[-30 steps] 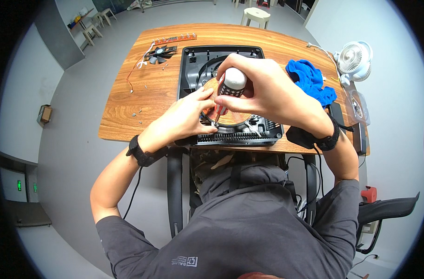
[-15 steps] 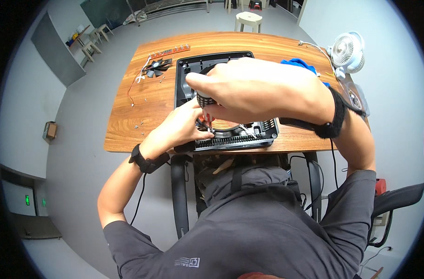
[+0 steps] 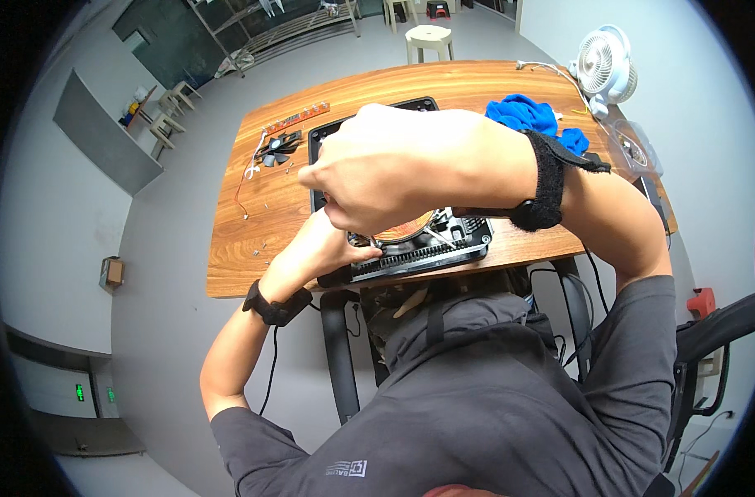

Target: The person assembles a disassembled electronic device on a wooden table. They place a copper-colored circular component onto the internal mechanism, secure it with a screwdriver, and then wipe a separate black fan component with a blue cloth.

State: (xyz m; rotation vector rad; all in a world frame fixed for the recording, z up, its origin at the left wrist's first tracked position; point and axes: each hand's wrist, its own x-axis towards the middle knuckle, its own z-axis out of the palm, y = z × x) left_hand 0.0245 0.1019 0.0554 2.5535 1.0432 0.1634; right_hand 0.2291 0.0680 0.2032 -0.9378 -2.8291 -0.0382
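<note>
Apparently worked at the near-left edge of the black casing [image 3: 480, 250], probably fastening. Curled the right hand [image 3: 377, 166] over the casing; could not tell its hidden grip. Set the left hand [image 3: 318, 250] at the casing's near-left, thumb out, pinch unclear. Likely needed steady alignment next. Saw round copper-toned coil [image 3: 406, 229] inside casing, crumpled blue cloth [image 3: 522, 114] beyond casing's right, wood-grain tabletop [image 3: 236, 232] beneath casing.

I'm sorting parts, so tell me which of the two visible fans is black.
The bare-bladed fan, just left of the black casing; the caged desk fan at the right is white.
</note>
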